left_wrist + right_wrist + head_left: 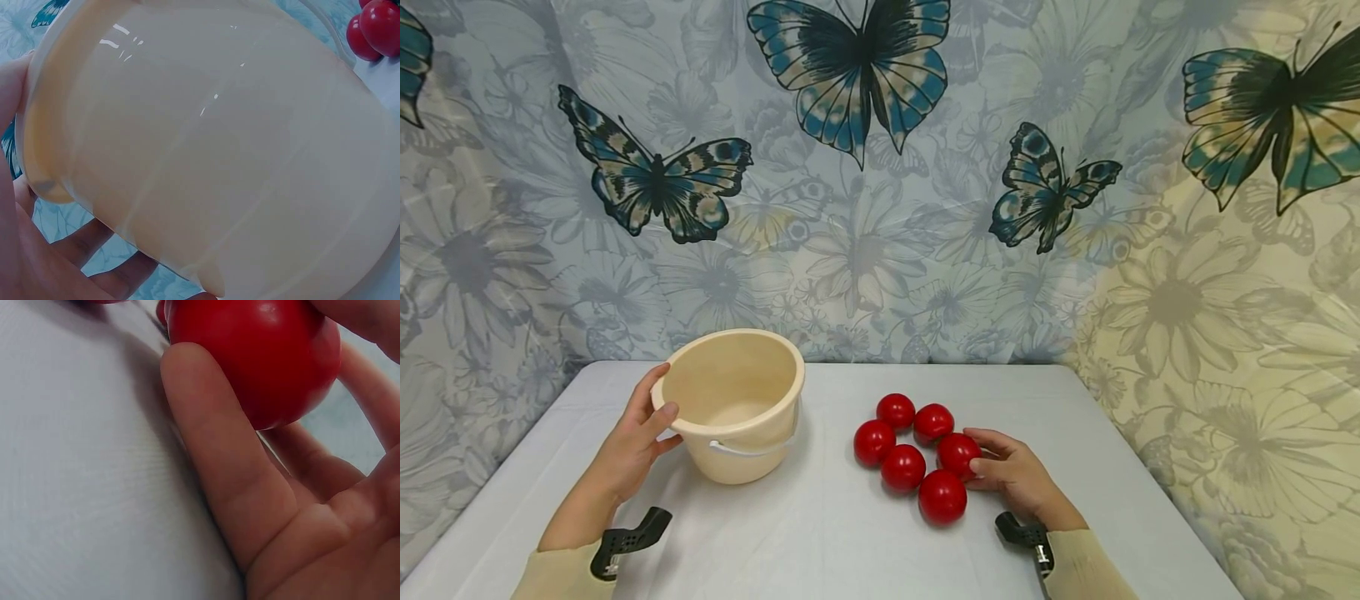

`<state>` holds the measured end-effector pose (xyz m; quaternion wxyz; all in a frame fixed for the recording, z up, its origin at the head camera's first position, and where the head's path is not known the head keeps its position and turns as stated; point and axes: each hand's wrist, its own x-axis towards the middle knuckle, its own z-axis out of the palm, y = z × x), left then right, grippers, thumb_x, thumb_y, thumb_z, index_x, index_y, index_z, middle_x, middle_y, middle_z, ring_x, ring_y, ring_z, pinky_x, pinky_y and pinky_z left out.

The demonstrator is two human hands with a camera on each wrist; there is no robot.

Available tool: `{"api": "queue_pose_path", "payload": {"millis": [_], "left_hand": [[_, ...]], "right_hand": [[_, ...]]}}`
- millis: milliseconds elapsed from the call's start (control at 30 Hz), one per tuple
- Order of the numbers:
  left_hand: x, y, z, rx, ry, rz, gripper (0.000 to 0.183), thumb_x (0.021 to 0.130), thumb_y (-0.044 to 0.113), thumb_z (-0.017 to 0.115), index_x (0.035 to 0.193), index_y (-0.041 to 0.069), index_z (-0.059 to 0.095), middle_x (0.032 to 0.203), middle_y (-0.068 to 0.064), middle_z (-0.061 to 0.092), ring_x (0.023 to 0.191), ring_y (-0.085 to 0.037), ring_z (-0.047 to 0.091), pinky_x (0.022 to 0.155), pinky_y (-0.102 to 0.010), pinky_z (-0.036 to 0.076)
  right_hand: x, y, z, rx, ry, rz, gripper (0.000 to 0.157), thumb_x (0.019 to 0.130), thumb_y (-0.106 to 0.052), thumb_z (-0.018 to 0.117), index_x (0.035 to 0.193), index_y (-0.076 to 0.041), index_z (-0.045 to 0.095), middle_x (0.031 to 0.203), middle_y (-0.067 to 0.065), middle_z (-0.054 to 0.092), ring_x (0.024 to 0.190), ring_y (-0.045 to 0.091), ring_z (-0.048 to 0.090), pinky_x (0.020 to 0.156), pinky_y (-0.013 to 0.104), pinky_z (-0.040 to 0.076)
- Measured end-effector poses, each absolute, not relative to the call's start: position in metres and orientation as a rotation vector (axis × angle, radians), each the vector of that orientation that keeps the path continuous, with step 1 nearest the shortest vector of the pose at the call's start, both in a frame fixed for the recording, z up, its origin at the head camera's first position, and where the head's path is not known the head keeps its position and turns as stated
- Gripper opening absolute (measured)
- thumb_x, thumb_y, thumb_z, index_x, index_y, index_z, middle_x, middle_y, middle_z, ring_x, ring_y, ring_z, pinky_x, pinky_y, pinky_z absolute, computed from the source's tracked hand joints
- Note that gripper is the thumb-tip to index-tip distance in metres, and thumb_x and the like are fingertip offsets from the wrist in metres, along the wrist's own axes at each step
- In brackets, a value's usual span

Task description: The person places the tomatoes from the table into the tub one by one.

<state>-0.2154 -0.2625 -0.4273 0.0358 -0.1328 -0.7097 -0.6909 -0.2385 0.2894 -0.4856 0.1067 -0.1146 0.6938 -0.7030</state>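
A cream plastic bucket (741, 454) with a thin white handle (752, 451) stands on the left part of the table, its mouth tipped slightly toward me. My left hand (632, 446) grips its rim from the left side; in the left wrist view the bucket wall (206, 150) fills most of the picture, with fingers (128, 272) along its outside. Several glossy red balls lie in a loose cluster right of centre. My right hand (1018, 479) holds the rightmost red ball (957, 454) between thumb and fingers. The right wrist view shows this ball (262, 362) up close, partly covered by the fingers.
The other red balls, such as the front one (942, 497) and the back one (896, 412), sit close around the held one. A white cloth covers the table (820, 542). Behind it hangs a butterfly-patterned cloth (865, 250), against the far edge.
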Motion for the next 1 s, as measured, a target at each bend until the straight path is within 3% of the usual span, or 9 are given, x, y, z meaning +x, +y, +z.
{"api": "queue_pose_path", "payload": {"millis": [233, 467, 600, 1000], "left_hand": [[-0.216, -0.262, -0.428, -0.399, -2.168, -2.13, 0.063, 0.108, 0.015, 0.04, 0.16, 0.026, 0.006, 0.159, -0.021, 0.006, 0.13, -0.022, 0.035, 0.085, -0.031, 0.046], [-0.215, -0.262, -0.427, -0.394, -2.17, -2.13, 0.063, 0.108, 0.015, 0.041, 0.16, 0.027, 0.007, 0.159, -0.021, 0.005, 0.13, -0.023, 0.035, 0.085, -0.033, 0.046], [-0.215, -0.262, -0.427, -0.41, -2.161, -2.138, 0.064, 0.108, 0.015, 0.041, 0.16, 0.027, 0.006, 0.16, -0.022, 0.003, 0.129, -0.019, 0.037, 0.084, -0.028, 0.047], [-0.214, -0.262, -0.427, -0.422, -2.153, -2.151, 0.064, 0.108, 0.014, 0.041, 0.16, 0.027, 0.006, 0.16, -0.022, 0.002, 0.13, -0.019, 0.037, 0.083, -0.026, 0.047]], "right_hand": [[-0.238, 0.293, -0.486, -0.361, 1.909, -2.177, 0.051, 0.093, 0.004, 0.063, 0.141, 0.002, 0.05, 0.13, 0.012, 0.053, 0.106, 0.033, 0.063, 0.081, 0.054, 0.054], [-0.239, 0.297, -0.488, -0.36, 1.836, -2.233, 0.046, 0.097, 0.003, 0.055, 0.143, 0.002, 0.047, 0.128, 0.012, 0.054, 0.105, 0.03, 0.064, 0.082, 0.051, 0.055], [-0.24, 0.301, -0.489, -0.375, 1.752, -2.274, 0.039, 0.099, 0.001, 0.053, 0.137, -0.008, 0.056, 0.128, 0.01, 0.056, 0.106, 0.028, 0.064, 0.083, 0.047, 0.055], [-0.238, 0.305, -0.485, -0.364, 1.574, -2.399, 0.038, 0.101, 0.001, 0.046, 0.138, -0.007, 0.052, 0.128, 0.007, 0.061, 0.108, 0.027, 0.064, 0.082, 0.042, 0.056]]}}
